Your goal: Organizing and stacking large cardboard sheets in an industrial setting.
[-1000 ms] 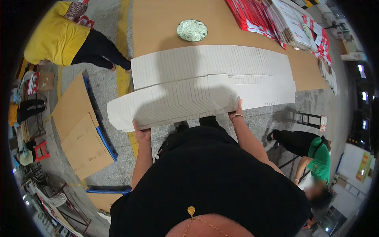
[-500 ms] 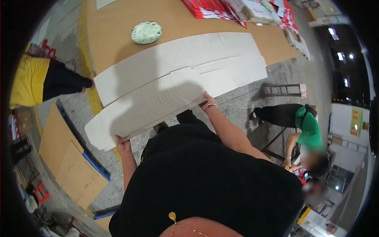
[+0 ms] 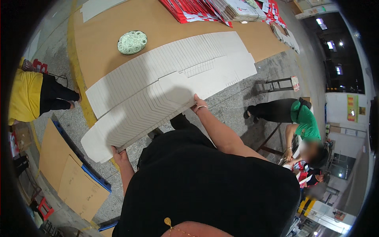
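Observation:
A fanned-out row of white cardboard sheets (image 3: 173,93), their edges overlapping in many narrow steps, reaches across the near side of the brown table (image 3: 89,43) and juts over its edge toward me. At the near left corner, my left hand (image 3: 121,156) is closed on the rim of the sheets, thumb on top. My right hand (image 3: 199,105), a pale bangle at its wrist, grips the same near edge farther right. The undersides of the sheets hide most of the fingers. Just beyond the sheets sits a dark oval dish of pale green rings (image 3: 132,42).
Red and white printed bags or sheets (image 3: 185,11) are piled at the table's back. Brown boards (image 3: 79,185) rest on a blue pallet (image 3: 96,177) at the lower left. A person in yellow (image 3: 27,94) stands left; another in green (image 3: 308,122) works right, near a stool (image 3: 282,84).
The view has shifted, so the table and dish appear farther left. Both hands keep hold of the cardboard sheets. The person in yellow has moved back from the table's corner.

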A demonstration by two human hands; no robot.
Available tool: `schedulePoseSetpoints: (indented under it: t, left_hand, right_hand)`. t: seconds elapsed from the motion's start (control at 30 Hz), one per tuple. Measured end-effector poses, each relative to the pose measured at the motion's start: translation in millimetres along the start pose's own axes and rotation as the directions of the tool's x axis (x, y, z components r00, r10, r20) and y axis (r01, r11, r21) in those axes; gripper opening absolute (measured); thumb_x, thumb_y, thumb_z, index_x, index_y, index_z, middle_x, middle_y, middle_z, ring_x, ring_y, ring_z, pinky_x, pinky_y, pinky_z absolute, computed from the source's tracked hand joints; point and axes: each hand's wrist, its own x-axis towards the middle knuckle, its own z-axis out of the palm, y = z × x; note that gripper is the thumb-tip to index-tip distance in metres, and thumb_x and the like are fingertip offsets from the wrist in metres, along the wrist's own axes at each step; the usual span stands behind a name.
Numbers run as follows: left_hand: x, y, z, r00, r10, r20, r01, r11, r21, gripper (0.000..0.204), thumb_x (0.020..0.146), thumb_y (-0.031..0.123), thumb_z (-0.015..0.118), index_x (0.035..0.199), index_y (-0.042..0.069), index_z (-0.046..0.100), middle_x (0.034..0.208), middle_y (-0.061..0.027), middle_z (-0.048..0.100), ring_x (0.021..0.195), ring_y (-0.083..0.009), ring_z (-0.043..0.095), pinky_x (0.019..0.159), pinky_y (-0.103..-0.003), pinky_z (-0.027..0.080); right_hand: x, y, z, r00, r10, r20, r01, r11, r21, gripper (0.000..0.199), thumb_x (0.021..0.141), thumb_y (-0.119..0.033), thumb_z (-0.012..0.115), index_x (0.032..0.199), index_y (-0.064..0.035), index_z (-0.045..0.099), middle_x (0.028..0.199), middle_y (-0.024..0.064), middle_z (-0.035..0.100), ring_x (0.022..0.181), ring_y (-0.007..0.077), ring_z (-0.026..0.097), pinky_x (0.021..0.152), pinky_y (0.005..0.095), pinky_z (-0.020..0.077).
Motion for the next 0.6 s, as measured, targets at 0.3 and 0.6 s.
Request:
schedulePoseSetpoints:
  t: [0.3,0.6]
  left_hand:
    - [3.8,-4.5,0.6,0.998,0.057,0.04,-0.056,0.998,-0.009,0.034,0.09,0.023,0.049,0.118,0.004,0.05,0.123,-0.0116,0.051,0.114,-0.0269,0.047,0.096,-0.047,0.037]
    - [3.6,-16.8,17.9,0.996,-0.027,-0.082,0.021,0.997,-0.071,0.036,0.09,0.025,0.049,0.119,0.004,0.05,0.123,-0.012,0.05,0.114,-0.0296,0.046,0.096,-0.051,0.035]
  right_hand:
    - [0.0,-5.5,1.8,1.0,0.025,-0.004,-0.025,0.996,-0.091,0.034,0.086,-0.026,0.057,0.113,-0.0059,0.05,0.112,0.0138,0.055,0.102,0.0312,0.053,0.084,0.0503,0.046]
    - [14.7,-15.9,-3.3,0.998,-0.006,-0.057,-0.003,0.987,-0.159,0.03,0.082,-0.023,0.062,0.108,-0.0093,0.053,0.108,0.0081,0.056,0.096,0.0274,0.054,0.079,0.0495,0.0465]
